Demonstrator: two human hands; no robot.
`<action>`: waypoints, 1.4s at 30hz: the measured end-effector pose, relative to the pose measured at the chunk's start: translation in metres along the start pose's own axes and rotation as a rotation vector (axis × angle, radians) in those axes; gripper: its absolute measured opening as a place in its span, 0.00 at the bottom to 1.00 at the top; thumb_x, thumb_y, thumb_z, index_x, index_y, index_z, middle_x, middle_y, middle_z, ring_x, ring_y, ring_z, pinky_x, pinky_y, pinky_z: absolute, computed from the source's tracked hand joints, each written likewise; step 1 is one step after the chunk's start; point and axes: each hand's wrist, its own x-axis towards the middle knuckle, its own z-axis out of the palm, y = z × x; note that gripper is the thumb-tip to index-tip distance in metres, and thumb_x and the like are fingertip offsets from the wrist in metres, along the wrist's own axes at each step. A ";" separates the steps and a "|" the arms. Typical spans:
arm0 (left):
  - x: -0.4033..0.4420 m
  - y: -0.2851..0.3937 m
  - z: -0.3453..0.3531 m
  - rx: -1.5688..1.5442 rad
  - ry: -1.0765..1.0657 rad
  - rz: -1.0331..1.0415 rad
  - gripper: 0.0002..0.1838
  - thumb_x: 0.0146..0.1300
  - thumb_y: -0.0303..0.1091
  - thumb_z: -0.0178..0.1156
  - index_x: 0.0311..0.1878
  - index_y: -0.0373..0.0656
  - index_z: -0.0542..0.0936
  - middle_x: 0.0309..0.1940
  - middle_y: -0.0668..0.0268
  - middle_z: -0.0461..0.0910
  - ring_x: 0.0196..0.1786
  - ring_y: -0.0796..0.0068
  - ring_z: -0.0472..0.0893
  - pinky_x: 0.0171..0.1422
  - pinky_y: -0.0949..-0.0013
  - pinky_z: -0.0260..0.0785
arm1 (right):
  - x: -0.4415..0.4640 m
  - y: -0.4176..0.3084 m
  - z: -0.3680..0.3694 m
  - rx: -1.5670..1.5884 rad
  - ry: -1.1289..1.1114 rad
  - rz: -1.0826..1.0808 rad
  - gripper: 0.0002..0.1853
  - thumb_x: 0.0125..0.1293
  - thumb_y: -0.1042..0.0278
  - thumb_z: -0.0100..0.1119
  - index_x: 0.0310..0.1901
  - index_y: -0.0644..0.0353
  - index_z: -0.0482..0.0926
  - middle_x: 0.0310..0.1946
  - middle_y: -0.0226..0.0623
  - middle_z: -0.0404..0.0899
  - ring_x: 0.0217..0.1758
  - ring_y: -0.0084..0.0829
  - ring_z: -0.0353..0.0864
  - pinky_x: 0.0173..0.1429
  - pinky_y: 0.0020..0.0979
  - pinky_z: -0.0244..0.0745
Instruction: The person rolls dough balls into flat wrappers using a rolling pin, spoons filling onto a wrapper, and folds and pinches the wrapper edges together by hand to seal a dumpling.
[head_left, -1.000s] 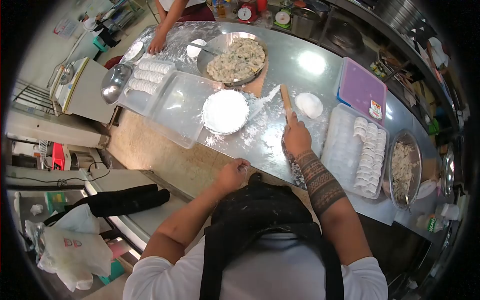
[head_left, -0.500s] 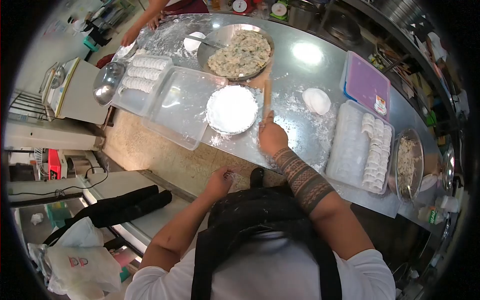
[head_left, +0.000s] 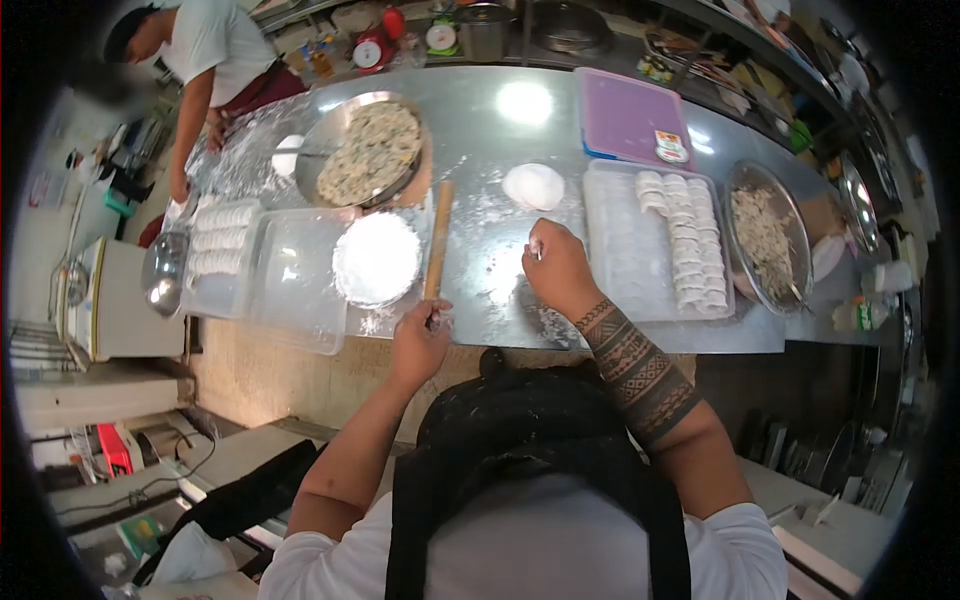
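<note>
My right hand (head_left: 560, 268) is closed just in front of a round stack of floured white dough wrappers (head_left: 534, 187). A small white patch shows at its fingertips, too small to name. At the table's front edge my left hand (head_left: 421, 338) has its fingers curled, right by the near end of a wooden rolling pin (head_left: 439, 240). I cannot tell whether they touch. The pin lies lengthwise beside a round container of white flour (head_left: 377, 260). Behind the flour, a wide metal bowl (head_left: 309, 138) holds chopped filling with a utensil in it.
Right of my hand, a plastic tray (head_left: 622, 308) holds rows of dumplings, a purple lid (head_left: 630, 115) behind it. Another filling bowl (head_left: 742, 270) stands farther right. At left are a clear container (head_left: 300, 325) and dumpling tray (head_left: 212, 300). A co-worker (head_left: 225, 60) stands at the far left.
My right hand has let go of the rolling pin and moved right towards the wrappers. My left hand has come up to the table edge near the pin. The view has turned right.
</note>
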 end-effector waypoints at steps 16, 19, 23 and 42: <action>0.255 0.080 0.117 0.252 0.103 0.058 0.18 0.70 0.40 0.63 0.56 0.39 0.86 0.55 0.44 0.85 0.60 0.45 0.84 0.67 0.51 0.75 | -0.155 0.129 -0.183 0.079 0.071 0.022 0.30 0.65 0.78 0.60 0.71 0.65 0.71 0.62 0.56 0.77 0.65 0.52 0.79 0.71 0.47 0.74; 0.290 0.090 0.137 0.316 0.149 0.098 0.16 0.71 0.39 0.60 0.54 0.38 0.87 0.52 0.43 0.86 0.59 0.42 0.83 0.67 0.48 0.74 | -0.192 0.168 -0.211 0.067 0.086 0.035 0.27 0.66 0.80 0.61 0.68 0.65 0.74 0.56 0.54 0.79 0.57 0.50 0.83 0.64 0.45 0.77; 0.304 0.092 0.163 0.412 0.087 0.193 0.15 0.72 0.38 0.59 0.51 0.39 0.88 0.50 0.44 0.87 0.59 0.43 0.83 0.66 0.48 0.75 | -0.220 0.201 -0.237 0.078 0.092 0.072 0.25 0.67 0.81 0.62 0.66 0.64 0.77 0.52 0.52 0.81 0.53 0.48 0.85 0.60 0.42 0.79; 0.165 0.094 0.099 0.073 0.181 0.012 0.17 0.72 0.28 0.54 0.58 0.38 0.85 0.54 0.48 0.87 0.58 0.48 0.86 0.64 0.56 0.77 | -0.112 0.128 -0.188 0.194 -0.033 -0.092 0.16 0.71 0.74 0.62 0.59 0.67 0.81 0.48 0.52 0.84 0.49 0.47 0.86 0.55 0.39 0.80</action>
